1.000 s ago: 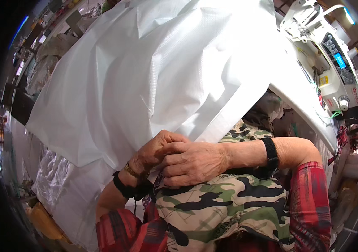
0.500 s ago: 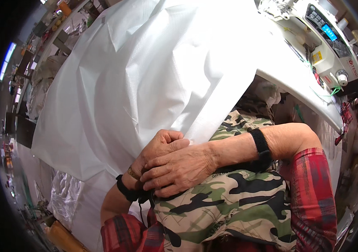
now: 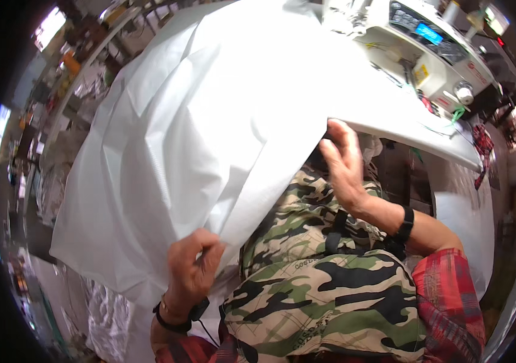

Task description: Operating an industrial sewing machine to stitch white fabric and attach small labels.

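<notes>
A large sheet of white fabric (image 3: 209, 133) hangs over the table edge and down toward my lap. My left hand (image 3: 191, 269) is clenched on the lower edge of that fabric, a dark band on its wrist. My right hand (image 3: 344, 164) reaches up under the fabric's right fold with fingers spread, touching its underside near the table edge; whether it grips the cloth I cannot tell. A camouflage apron (image 3: 324, 290) covers my front, over red plaid sleeves (image 3: 451, 302).
A white industrial sewing machine (image 3: 433, 54) with a blue lit panel stands on the white table (image 3: 415, 130) at the upper right. Crumpled silvery-white material (image 3: 103, 314) lies at the lower left. Cluttered workshop shelves (image 3: 76, 66) fill the far left.
My hands were clasped together at my chest; they have since parted. The right hand rose to the fabric's fold by the table, the left dropped and clenched the lower edge.
</notes>
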The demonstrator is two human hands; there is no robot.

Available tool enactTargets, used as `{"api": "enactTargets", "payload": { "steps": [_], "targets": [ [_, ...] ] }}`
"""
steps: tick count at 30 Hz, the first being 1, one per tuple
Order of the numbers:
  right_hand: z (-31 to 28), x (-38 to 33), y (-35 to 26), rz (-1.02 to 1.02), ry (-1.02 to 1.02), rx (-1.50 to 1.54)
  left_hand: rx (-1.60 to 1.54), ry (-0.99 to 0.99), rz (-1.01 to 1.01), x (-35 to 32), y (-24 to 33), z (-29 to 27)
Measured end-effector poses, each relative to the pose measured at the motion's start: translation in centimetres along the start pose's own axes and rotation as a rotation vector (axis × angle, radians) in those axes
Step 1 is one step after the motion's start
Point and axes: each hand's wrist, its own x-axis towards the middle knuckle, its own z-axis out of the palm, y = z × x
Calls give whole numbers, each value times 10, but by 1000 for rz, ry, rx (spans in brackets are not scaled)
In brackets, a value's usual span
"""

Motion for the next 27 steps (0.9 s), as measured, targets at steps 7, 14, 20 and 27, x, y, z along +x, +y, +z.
{"api": "enactTargets", "payload": {
  "steps": [7,14,20,27],
  "targets": [
    [98,20,-17,185,-664,181,284,-468,465,23,75,7],
    [92,-23,45,120,-691,313,286,-553,328,0,15,36],
    [16,44,23,245,-492,-40,146,-356,241,-12,-8,52],
    [-26,144,-26,160,-64,-360,-114,-502,138,0,10,48]
  ]
}}
